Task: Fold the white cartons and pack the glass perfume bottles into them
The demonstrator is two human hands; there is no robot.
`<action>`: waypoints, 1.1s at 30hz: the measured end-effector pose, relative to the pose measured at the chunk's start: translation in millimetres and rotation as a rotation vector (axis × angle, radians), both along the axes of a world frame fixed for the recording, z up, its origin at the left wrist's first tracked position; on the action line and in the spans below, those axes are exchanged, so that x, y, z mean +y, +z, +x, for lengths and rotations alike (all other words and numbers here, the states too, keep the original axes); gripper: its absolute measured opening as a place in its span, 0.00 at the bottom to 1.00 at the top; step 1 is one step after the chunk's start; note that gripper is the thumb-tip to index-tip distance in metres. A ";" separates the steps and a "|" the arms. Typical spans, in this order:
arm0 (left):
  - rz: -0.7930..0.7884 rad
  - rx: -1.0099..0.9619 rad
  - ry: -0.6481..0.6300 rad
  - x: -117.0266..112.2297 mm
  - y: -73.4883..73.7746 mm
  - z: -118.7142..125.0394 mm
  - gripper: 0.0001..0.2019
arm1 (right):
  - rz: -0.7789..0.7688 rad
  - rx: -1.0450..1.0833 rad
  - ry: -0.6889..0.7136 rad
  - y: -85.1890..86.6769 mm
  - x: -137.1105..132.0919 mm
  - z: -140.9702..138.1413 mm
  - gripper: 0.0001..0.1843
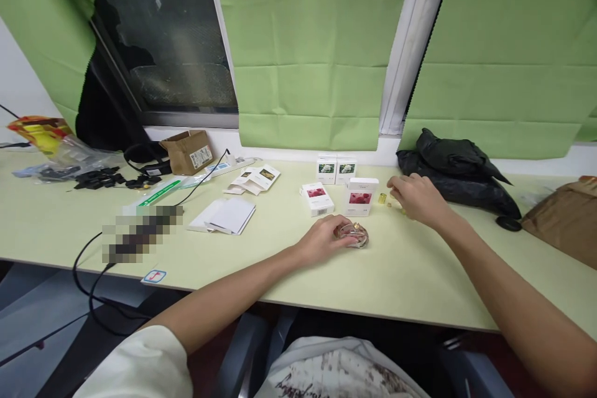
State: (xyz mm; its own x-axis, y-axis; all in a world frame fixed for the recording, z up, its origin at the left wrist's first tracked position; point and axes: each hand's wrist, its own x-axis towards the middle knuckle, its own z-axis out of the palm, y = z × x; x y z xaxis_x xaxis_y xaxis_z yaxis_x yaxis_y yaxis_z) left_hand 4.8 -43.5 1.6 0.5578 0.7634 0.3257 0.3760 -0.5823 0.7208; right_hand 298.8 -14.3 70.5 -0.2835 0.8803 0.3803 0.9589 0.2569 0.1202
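Observation:
My left hand (pixel 326 240) rests on the table, its fingers curled round a small clear glass bottle (pixel 358 236) with a gold-coloured neck and something pinkish inside. Further right and back, my right hand (pixel 417 197) is closed in a pinch low over the table. What its fingertips hold, if anything, is too small to make out. A small yellow-gold piece (pixel 382 198) stands just left of those fingertips. Behind the bottle are an upright white box with a pink flower picture (pixel 361 196) and a similar white box lying flat (pixel 318 200).
Two white-flower boxes (pixel 336 170) stand near the window. Folded white cards (pixel 228 214) and opened cartons (pixel 259 180) lie left. A black plastic bag (pixel 457 171) and brown paper package (pixel 566 221) sit right. A cable (pixel 74 264) hangs over the table's front edge.

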 end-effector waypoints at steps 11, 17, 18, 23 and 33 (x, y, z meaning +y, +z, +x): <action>0.000 0.002 0.022 1.5 -0.3 -0.6 0.19 | -0.139 -0.262 -0.225 -37.4 47.0 -10.4 0.20; 0.003 -0.008 0.029 0.4 0.4 0.5 0.19 | -0.109 -0.218 -0.324 -44.5 40.5 -16.7 0.23; 0.003 -0.009 0.029 0.6 0.3 0.7 0.19 | -0.106 -0.208 -0.330 -45.0 38.7 -18.7 0.24; -0.006 -0.010 0.021 1.4 -1.2 0.7 0.20 | -0.077 -0.149 -0.354 -34.3 22.7 -19.3 0.19; 0.006 0.002 -0.021 1.3 3.8 0.8 0.20 | -0.291 0.662 0.535 2.2 -57.4 -55.8 0.11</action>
State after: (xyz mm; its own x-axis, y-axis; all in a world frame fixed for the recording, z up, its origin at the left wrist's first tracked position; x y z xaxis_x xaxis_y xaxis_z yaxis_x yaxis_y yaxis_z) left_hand 5.5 -42.3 5.4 0.5743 0.7496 0.3291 0.3647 -0.5942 0.7169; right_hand 243.0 -71.7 72.7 -0.4853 0.7805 0.3942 0.5525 0.6231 -0.5536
